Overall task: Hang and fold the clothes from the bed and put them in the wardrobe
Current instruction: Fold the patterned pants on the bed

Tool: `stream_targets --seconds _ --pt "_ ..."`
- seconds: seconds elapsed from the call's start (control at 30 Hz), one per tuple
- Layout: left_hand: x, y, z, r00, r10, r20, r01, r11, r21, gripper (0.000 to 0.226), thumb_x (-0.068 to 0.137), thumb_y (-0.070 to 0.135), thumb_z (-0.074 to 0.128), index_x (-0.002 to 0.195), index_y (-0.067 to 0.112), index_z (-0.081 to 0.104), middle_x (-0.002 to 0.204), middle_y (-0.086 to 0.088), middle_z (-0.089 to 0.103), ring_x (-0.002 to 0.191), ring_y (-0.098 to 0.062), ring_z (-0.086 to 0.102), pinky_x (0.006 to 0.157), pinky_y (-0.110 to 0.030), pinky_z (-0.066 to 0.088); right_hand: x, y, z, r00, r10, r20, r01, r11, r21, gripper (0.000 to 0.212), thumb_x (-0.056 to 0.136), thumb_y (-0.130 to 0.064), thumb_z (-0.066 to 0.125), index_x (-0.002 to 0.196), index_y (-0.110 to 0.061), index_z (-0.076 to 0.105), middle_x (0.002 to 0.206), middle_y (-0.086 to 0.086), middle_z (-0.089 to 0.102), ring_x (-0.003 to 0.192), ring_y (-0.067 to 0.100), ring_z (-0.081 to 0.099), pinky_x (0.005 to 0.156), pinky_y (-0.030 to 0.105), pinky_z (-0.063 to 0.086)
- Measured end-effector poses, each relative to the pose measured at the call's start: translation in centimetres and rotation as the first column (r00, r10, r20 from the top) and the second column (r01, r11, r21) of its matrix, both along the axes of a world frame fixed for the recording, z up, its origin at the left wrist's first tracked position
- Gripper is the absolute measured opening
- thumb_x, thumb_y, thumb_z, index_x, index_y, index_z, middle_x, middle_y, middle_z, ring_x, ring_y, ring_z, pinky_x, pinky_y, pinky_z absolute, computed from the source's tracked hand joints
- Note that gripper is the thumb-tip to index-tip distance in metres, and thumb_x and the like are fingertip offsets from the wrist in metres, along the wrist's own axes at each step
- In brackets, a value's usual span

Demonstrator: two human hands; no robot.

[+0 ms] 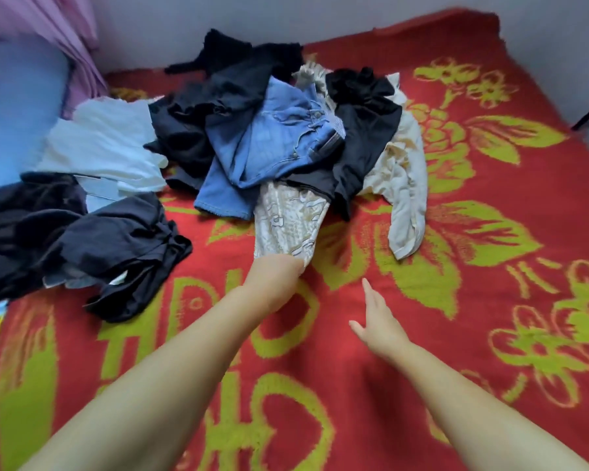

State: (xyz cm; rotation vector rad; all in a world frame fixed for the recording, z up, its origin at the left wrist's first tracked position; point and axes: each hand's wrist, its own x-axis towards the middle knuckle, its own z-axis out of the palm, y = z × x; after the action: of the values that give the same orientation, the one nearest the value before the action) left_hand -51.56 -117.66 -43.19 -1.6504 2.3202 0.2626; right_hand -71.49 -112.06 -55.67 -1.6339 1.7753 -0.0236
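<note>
Left hand [276, 277]: fingers hidden in the hem of the patterned cream garment [289, 222]; it seems to grip it to draw it from the clothes pile [269, 130] mid-bed.
Right hand [378, 321]: fingers straight, empty, hovering over the red blanket [490, 232], apparently ready to assist.
Obstruction: blue jeans [269, 147] and black garments overlie the patterned piece.
Adjacent: dark heap [82, 243], white top [106, 147], pink curtain [65, 28].

A pile of clothes [272, 130] lies mid-bed on a blanket [490, 232], jeans [269, 147] on top; a second heap [75, 239] sits left, apparently separate, a curtain [65, 28] behind.
</note>
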Motion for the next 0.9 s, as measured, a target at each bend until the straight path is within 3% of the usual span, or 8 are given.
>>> stream_targets --seconds 0.17,0.27,0.37,0.43,0.57,0.67,0.77,0.9 --pt "-1.8 8.2 11.8 0.972 -0.226 0.066 0.212 0.963 0.165 0.023 0.091 0.002 0.041 0.105 0.011 0.057 0.102 -0.012 0.063 0.096 -0.034 0.061 0.065 -0.034 0.035 2.6 1.7 11.7 0.997 0.019 0.074 -0.001 0.974 -0.225 0.095 0.087 -0.037 0.065 0.154 -0.025 -0.002 0.159 0.008 0.003 0.146 0.024 0.011 0.116 0.038 0.024" --pt "-1.1 12.7 19.3 0.991 -0.090 -0.096 0.107 0.977 0.187 0.024 0.098 0.011 0.035 0.081 0.017 0.050 0.078 -0.003 0.051 0.099 -0.031 0.058 0.076 -0.035 0.041 3.7 1.7 19.6 0.979 0.203 0.020 -0.187 0.931 -0.313 0.056 0.087 -0.020 0.060 0.140 -0.018 0.043 0.150 0.010 0.031 0.141 0.024 0.026 0.109 0.032 0.028" --pt "1.5 14.5 25.5 0.924 -0.103 -0.367 0.064 0.991 -0.116 0.024 0.096 0.019 0.037 0.090 0.013 0.059 0.087 -0.006 0.055 0.092 -0.030 0.057 0.071 -0.032 0.041 4.0 1.7 27.5 0.970 0.238 0.046 -0.205 0.906 -0.370 0.014 0.086 -0.008 0.053 0.096 -0.017 0.057 0.104 0.012 0.062 0.102 0.028 0.057 0.075 0.035 0.038" --pt "3.6 14.0 28.2 0.784 -0.105 -0.612 -0.084 0.959 -0.271 0.024 0.086 0.019 0.040 0.087 0.004 0.059 0.086 -0.009 0.058 0.083 -0.028 0.056 0.067 -0.037 0.042 4.1 1.5 32.5 0.972 0.226 0.057 -0.181 0.886 -0.428 0.012 0.086 -0.013 0.056 0.081 -0.019 0.047 0.086 0.015 0.063 0.084 0.031 0.060 0.063 0.038 0.037" --pt "5.4 12.1 34.1 0.429 -0.015 -0.903 -0.391 0.898 -0.201 0.018 0.093 0.007 0.046 0.077 0.003 0.054 0.066 -0.002 0.050 0.060 -0.013 0.043 0.058 -0.029 0.036 4.9 0.6 42.8 0.967 0.166 0.194 -0.016 0.799 -0.601 0.022 0.082 -0.028 0.047 0.078 -0.009 0.057 0.083 0.013 0.067 0.081 0.030 0.059 0.064 0.036 0.035" --pt "5.4 11.7 37.1 0.217 -0.030 -0.976 -0.364 0.925 -0.110 0.022 0.089 0.042 0.055 0.083 0.021 0.054 0.073 0.003 0.055 0.066 -0.009 0.048 0.062 -0.020 0.042 4.9 0.7 50.8 0.926 0.183 0.329 0.094 0.736 -0.671 0.042 0.075 -0.027 0.039 0.095 -0.005 0.069 0.097 0.009 0.070 0.091 0.023 0.060 0.077 0.033 0.044" --pt "5.3 12.2 37.6 0.252 0.056 -0.966 -0.200 0.980 0.005 0.057 0.066 0.071 0.059 0.109 0.037 0.046 0.109 0.007 0.058 0.096 -0.006 0.055 0.088 -0.028 0.045 4.6 1.3 56.4 0.860 0.223 0.460 0.189 0.697 -0.692 0.044 0.070 -0.027 0.040 0.095 -0.009 0.072 0.098 0.009 0.072 0.095 0.025 0.065 0.086 0.040 0.051" --pt "4.5 13.8 37.0 0.392 0.194 -0.900 -0.006 0.978 0.208 0.054 0.080 0.051 0.063 0.123 0.042 0.031 0.120 0.025 0.046 0.111 0.006 0.046 0.096 -0.016 0.037 4.7 2.2 61.4 0.691 0.135 0.710 0.452 0.686 -0.570 0.023 0.087 -0.014 0.047 0.075 -0.016 0.066 0.073 -0.002 0.069 0.073 0.018 0.062 0.069 0.032 0.050"
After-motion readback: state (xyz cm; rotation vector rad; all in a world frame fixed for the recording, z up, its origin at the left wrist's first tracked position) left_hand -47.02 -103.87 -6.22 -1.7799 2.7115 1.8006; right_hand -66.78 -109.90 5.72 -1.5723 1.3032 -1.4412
